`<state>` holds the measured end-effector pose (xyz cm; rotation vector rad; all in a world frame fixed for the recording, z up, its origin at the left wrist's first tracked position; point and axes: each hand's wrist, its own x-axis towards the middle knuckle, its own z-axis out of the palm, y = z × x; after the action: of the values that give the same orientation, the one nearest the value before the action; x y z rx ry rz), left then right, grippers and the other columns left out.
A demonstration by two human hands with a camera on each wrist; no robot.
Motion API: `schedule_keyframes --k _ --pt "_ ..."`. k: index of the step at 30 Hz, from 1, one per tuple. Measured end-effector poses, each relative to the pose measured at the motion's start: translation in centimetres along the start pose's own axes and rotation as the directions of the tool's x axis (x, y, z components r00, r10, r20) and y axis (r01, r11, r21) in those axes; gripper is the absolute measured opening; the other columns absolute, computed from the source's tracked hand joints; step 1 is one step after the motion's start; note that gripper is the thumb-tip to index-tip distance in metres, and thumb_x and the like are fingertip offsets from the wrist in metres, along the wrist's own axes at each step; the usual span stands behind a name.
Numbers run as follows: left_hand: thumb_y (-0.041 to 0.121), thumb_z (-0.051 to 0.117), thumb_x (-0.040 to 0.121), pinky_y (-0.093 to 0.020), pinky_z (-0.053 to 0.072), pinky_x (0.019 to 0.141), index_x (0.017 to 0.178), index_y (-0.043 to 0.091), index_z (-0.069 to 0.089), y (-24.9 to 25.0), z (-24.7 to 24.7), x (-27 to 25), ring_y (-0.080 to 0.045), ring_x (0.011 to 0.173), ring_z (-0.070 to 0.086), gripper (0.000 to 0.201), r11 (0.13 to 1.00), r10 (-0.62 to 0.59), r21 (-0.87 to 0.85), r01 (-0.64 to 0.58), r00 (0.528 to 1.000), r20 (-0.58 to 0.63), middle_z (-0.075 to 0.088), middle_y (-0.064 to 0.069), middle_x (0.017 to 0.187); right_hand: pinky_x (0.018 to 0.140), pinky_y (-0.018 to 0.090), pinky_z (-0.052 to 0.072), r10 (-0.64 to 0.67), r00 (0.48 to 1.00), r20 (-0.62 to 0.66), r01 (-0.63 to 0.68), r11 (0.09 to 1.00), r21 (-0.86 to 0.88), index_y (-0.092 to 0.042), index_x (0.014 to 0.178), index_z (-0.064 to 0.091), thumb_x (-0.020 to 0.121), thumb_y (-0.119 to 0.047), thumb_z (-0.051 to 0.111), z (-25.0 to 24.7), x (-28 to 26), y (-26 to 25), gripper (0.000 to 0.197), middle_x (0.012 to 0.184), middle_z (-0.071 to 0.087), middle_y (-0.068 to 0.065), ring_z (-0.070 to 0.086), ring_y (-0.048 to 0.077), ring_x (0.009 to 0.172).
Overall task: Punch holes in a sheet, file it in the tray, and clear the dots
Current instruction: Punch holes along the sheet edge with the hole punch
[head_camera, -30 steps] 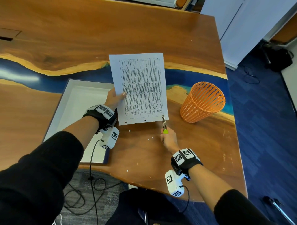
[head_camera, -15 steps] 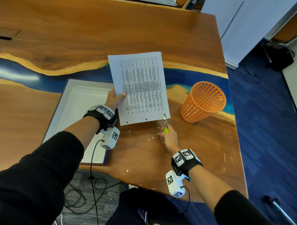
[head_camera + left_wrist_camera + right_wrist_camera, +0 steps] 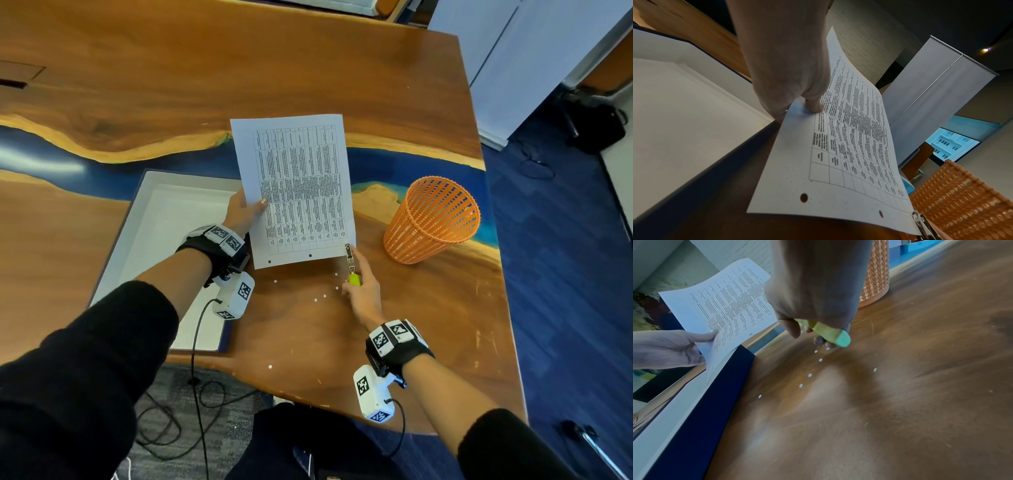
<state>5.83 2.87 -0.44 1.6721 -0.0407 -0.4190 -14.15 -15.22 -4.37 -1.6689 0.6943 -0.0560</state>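
A printed sheet with a table of text is held above the wooden table; my left hand pinches its left edge, thumb on top. Two punched holes show along its near edge. My right hand grips a small metal hole punch with green handles, its head at the sheet's near right corner. In the right wrist view the green handle sticks out from my curled fingers. Several white paper dots lie on the wood below the sheet.
A shallow white tray with a dark blue outside sits left of the sheet. An orange mesh basket stands to the right. The table's front edge is close to me, with cables on the floor beneath.
The sheet and both hands have shifted only slightly; the punch head has stayed at the near right corner of the sheet.
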Motion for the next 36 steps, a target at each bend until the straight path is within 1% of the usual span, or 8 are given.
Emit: schedule_keyframes --k 6,17,20,23,26,31,34,36 --pt "0.005 0.056 0.092 -0.051 0.046 0.101 0.133 0.000 0.046 -0.3 -0.1 0.1 -0.037 0.121 0.055 0.042 0.999 0.014 0.031 -0.014 1.000 -0.007 0.055 -0.022 0.133 0.067 0.015 0.040 0.003 0.999 0.049 -0.003 1.000 -0.003 -0.050 0.131 0.042 0.063 0.015 0.047 -0.3 0.0 0.3 0.094 0.107 0.060 -0.004 0.047 -0.001 0.071" --pt "0.006 0.056 0.092 -0.054 0.043 0.104 0.132 0.000 0.049 -0.6 0.5 0.5 -0.036 0.120 0.056 0.041 0.996 0.045 0.074 -0.045 0.999 0.001 0.057 -0.021 0.131 0.095 0.031 0.042 0.036 0.990 0.137 0.004 0.959 -0.285 -0.057 0.135 0.027 0.058 0.008 0.045 -2.0 -0.5 0.6 0.103 0.122 0.045 -0.019 0.035 -0.002 0.109" --pt "0.005 0.056 0.092 -0.056 0.044 0.102 0.131 0.000 0.050 -0.9 0.7 0.7 -0.038 0.120 0.056 0.040 0.997 0.056 0.060 -0.057 0.998 0.021 0.057 -0.022 0.131 0.079 0.030 0.046 0.019 0.992 0.126 0.011 0.972 -0.235 -0.057 0.132 0.034 0.054 0.006 0.045 -2.2 -0.4 0.9 0.101 0.121 0.053 -0.013 0.048 0.010 0.098" --pt "0.009 0.059 0.090 -0.060 0.044 0.100 0.129 0.001 0.051 -1.5 0.9 1.1 -0.039 0.118 0.057 0.040 0.997 0.047 0.063 -0.050 0.998 0.045 0.058 -0.022 0.130 0.047 0.020 0.039 0.075 0.992 0.101 -0.067 0.995 -0.074 -0.051 0.130 0.044 0.056 0.014 0.042 -2.0 0.1 1.5 0.098 0.076 0.057 0.001 0.044 0.015 0.056" --pt "0.017 0.062 0.086 -0.060 0.045 0.099 0.127 0.003 0.053 -2.1 0.9 1.4 -0.039 0.116 0.058 0.044 0.996 0.042 0.073 -0.045 0.998 0.038 0.060 -0.021 0.128 0.043 0.025 0.040 0.127 0.985 0.116 -0.134 0.989 0.057 -0.045 0.133 0.045 0.058 0.013 0.040 -1.7 0.3 1.7 0.094 0.068 0.052 0.006 0.044 0.022 0.046" --pt "0.012 0.058 0.092 -0.056 0.045 0.101 0.131 0.004 0.052 -1.4 -0.2 1.4 -0.035 0.118 0.058 0.040 0.994 0.029 0.103 -0.026 0.999 -0.035 0.060 -0.019 0.129 0.053 0.028 0.044 0.065 0.998 -0.005 -0.065 0.998 -0.007 -0.052 0.133 0.034 0.068 0.011 0.041 -2.8 -0.1 2.4 0.090 0.079 0.052 0.007 0.047 0.023 0.063" --pt "0.010 0.057 0.092 -0.056 0.044 0.103 0.131 0.004 0.052 -0.8 -0.8 1.4 -0.035 0.120 0.057 0.039 0.993 0.023 0.119 -0.017 0.999 -0.049 0.059 -0.019 0.130 0.092 0.038 0.044 0.027 0.996 -0.080 -0.046 0.967 -0.249 -0.050 0.137 0.024 0.078 0.003 0.047 -4.4 -0.1 3.7 0.083 0.117 0.051 0.005 0.052 0.024 0.101" --pt "0.009 0.057 0.092 -0.056 0.043 0.103 0.132 0.003 0.051 -0.8 -1.0 1.5 -0.035 0.120 0.056 0.040 0.994 0.022 0.112 -0.017 0.998 -0.051 0.059 -0.019 0.130 0.096 0.050 0.038 0.091 0.972 -0.218 -0.186 0.866 -0.464 -0.044 0.141 0.016 0.088 -0.015 0.045 -5.3 -0.2 4.5 0.067 0.128 0.042 0.008 0.046 0.032 0.114"
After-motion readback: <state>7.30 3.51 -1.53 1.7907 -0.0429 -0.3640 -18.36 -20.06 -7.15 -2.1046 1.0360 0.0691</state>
